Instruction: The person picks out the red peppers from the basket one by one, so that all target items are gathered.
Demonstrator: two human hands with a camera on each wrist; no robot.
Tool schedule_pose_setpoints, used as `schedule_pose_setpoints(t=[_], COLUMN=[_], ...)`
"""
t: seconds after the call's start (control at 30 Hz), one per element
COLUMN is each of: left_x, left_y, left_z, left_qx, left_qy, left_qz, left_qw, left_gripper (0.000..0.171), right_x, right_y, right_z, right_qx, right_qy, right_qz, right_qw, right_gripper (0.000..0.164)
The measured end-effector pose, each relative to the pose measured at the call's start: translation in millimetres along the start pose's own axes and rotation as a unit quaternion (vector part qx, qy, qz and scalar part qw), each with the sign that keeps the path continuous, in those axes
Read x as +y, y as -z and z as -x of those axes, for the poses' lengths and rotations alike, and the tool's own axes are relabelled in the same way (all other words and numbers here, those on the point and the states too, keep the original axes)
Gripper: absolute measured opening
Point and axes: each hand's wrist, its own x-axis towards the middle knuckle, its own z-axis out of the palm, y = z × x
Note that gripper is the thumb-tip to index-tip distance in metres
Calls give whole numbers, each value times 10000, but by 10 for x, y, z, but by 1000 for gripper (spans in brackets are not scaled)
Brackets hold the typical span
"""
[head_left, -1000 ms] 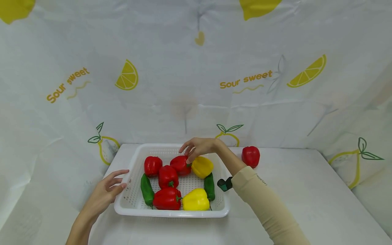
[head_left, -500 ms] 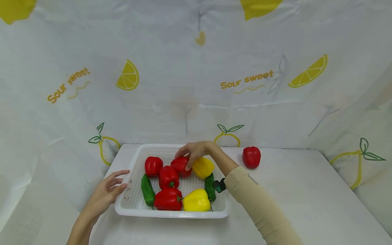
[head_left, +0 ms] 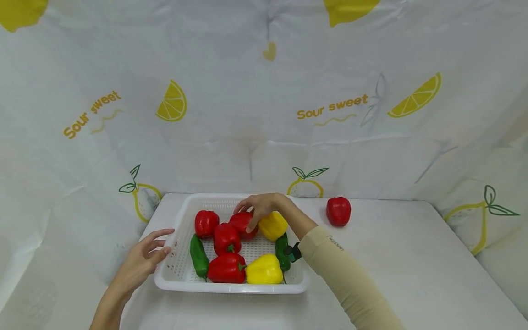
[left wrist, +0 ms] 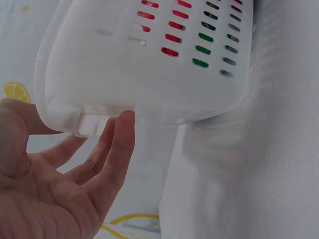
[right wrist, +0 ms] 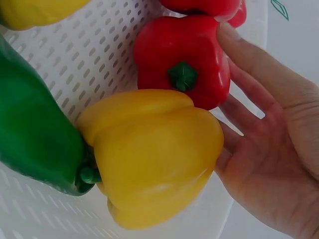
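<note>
My right hand [head_left: 261,206] reaches into the white plastic basket [head_left: 231,288] and grips a red bell pepper [head_left: 240,222] near the back. In the right wrist view the thumb lies on that pepper's side, and the other fingers curve partly hidden behind it. A yellow bell pepper [right wrist: 154,154] sits right beside the hand. My left hand [head_left: 142,259] is at the basket's left side, fingers loosely bent. The left wrist view shows its fingertips [left wrist: 124,119] right at the rim's underside.
More red bell peppers [head_left: 227,268], a front yellow bell pepper [head_left: 264,269] and two green peppers [head_left: 199,256] lie in the basket. Another red bell pepper [head_left: 338,211] stands on the white table [head_left: 396,256] to the right. A lemon-print cloth [head_left: 231,91] hangs behind.
My right hand has come down and slightly left from above the back red bell pepper, and its fingers have closed round it. The left hand keeps its place by the basket.
</note>
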Motion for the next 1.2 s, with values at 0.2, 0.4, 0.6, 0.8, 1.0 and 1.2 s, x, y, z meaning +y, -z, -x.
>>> schedule_pose_setpoints(t=[0.2,0.4,0.6,0.8,1.0,1.2], left_x=[19,13,5,6,7,-1], left_y=[-3,1,-2,-10,-15,-18], left_z=[1,5,2,5,12,16], left_qx=[8,32,25,28,76,79], left_qy=[15,65,67,-21,-108,-118], left_qz=[-68,-116,-82,26,123,103], left_qw=[10000,9999,9999,10000,9998,9998], left_gripper=[60,60,60,59,58,58], right_x=[-4,-24,-30,-21,-22,-29], right_y=[-40,-78,-76,-58,-78,-117], right_z=[-14,-22,-22,-3,-21,-37], right_qx=[175,349,421,382,218,51], right_qy=[-127,-150,-2,29,-8,150], right_qz=[38,233,350,244,96,65], right_qw=[9998,9990,9985,9990,9997,9999], right_gripper=[69,68,64,66,73,85])
